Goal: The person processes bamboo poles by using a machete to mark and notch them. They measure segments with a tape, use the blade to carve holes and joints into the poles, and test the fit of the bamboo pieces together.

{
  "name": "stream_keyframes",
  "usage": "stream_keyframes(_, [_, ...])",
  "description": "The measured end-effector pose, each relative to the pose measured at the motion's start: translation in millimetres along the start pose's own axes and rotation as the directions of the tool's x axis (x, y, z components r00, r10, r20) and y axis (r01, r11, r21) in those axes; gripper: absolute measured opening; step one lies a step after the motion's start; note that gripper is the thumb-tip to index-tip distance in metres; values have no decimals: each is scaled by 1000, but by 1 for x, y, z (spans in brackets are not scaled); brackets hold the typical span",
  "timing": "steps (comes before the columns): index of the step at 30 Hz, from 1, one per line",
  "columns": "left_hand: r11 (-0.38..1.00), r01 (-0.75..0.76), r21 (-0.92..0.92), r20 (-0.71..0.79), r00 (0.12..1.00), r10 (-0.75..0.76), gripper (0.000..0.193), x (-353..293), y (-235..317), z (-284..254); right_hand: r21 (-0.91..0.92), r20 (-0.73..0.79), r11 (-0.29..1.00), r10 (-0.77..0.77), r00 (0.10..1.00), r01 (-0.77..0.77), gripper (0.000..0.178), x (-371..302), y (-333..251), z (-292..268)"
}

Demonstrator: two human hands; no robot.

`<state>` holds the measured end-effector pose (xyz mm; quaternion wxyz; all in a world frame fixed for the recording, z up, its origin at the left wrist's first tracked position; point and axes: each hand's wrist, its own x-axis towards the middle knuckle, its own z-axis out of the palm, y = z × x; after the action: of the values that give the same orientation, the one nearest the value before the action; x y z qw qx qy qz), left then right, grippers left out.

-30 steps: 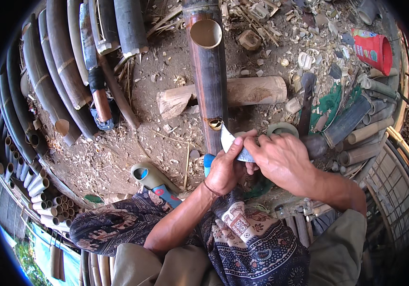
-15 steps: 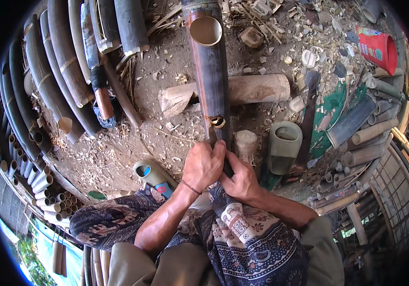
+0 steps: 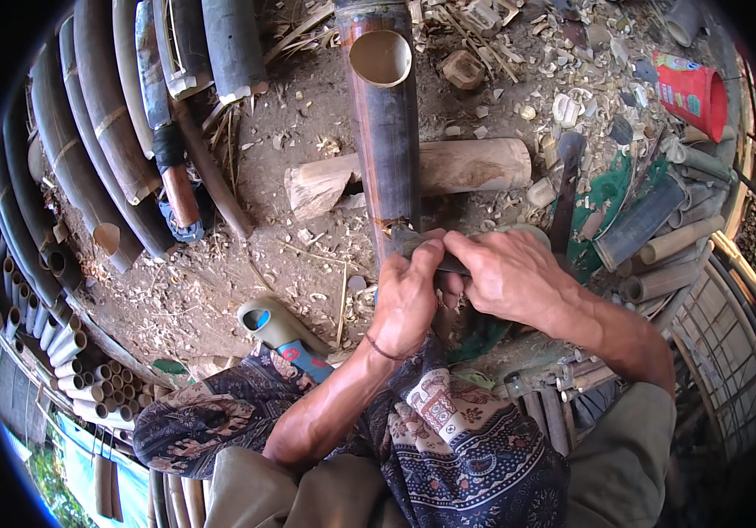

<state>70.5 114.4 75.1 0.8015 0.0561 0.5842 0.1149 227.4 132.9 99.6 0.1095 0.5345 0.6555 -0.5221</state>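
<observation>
A dark bamboo tube (image 3: 385, 150) stretches away in front of me, with a large round opening (image 3: 381, 58) cut in its far part. At its near part, a small pale cut (image 3: 393, 225) shows in the wall. My left hand (image 3: 409, 295) is closed beside this cut, its fingers around the front part of a dark-bladed knife (image 3: 404, 239). The blade's tip lies against the tube by the cut. My right hand (image 3: 514, 277) grips the knife's rear part, out to the right of the tube; its fingers hide most of the handle.
A short pale log (image 3: 475, 165) lies crosswise under the tube. Long dark bamboo poles (image 3: 110, 97) and a large knife (image 3: 180, 189) lie at left. Wood chips cover the ground. A red container (image 3: 693, 95) and cut bamboo pieces (image 3: 668, 251) are at right. My olive sandal (image 3: 277, 327) shows at left.
My right hand has swung out to the right and up, turning the knife from pointing along the tube to lying across it. My left hand has shifted right, and the cut is now partly covered.
</observation>
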Motion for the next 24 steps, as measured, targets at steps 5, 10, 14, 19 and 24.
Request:
stream_keyframes(5, [903,-10,-430,102,993,59,29,-4,-10,-3,-123,7,968,-220,975,220,15,9,-10,-22])
stream_keyframes(10, [740,64,-669,193,977,90,33,2,-31,-11,-343,231,865,-299,926,365,14,29,-26,-41])
stream_keyframes(14, [657,177,-733,385,904,186,55,0,-40,-15,-523,304,732,-318,898,437,11,45,-39,-47])
stream_keyframes(19, [983,9,-182,380,923,62,85,-19,-48,-34,-495,-76,801,-427,901,338,14,22,1,-12])
stream_keyframes(24, [740,-432,516,416,881,225,92,-39,-58,-58,212,-311,977,95,946,-29,26,-17,-12,34])
